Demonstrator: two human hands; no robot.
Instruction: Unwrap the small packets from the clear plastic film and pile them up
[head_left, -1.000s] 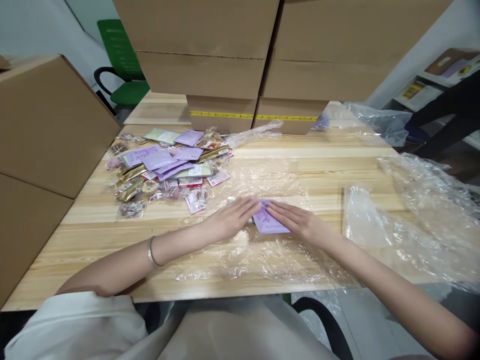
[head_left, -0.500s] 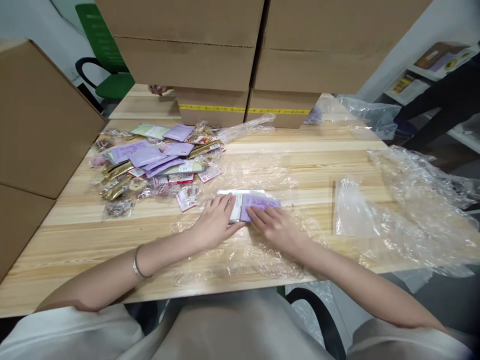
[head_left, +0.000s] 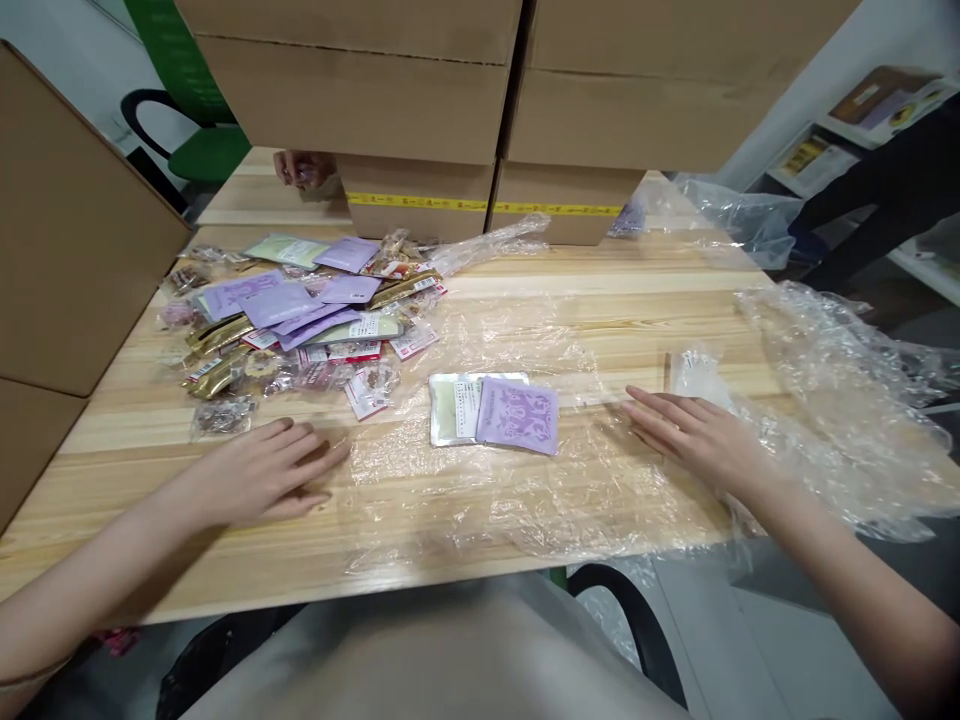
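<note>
A purple sachet (head_left: pixel 521 415) lies partly over a silver-edged green sachet (head_left: pixel 448 408) with a white label. Both rest on a clear plastic sheet (head_left: pixel 480 510) spread over the table. To their left my left hand (head_left: pixel 274 470) is over the table with fingers apart, holding nothing, just below the pile. My right hand (head_left: pixel 686 435), fingers stretched out and empty, is to the right of the sachets, near a stack of clear plastic bags (head_left: pixel 699 375).
A pile of purple sachets (head_left: pixel 281 305), gold packets (head_left: pixel 217 372) and small wrapped snacks covers the table's left side. Cardboard boxes (head_left: pixel 420 110) stand at the back, another box (head_left: pixel 67 220) at left. Crumpled plastic (head_left: pixel 847 400) lies right. Another person's hand (head_left: pixel 306 170) shows behind the boxes.
Both my hands have let go of the two sachets and moved apart, the left one to the left, the right one to the right. The sachets stay on the sheet, the purple one slightly tilted.
</note>
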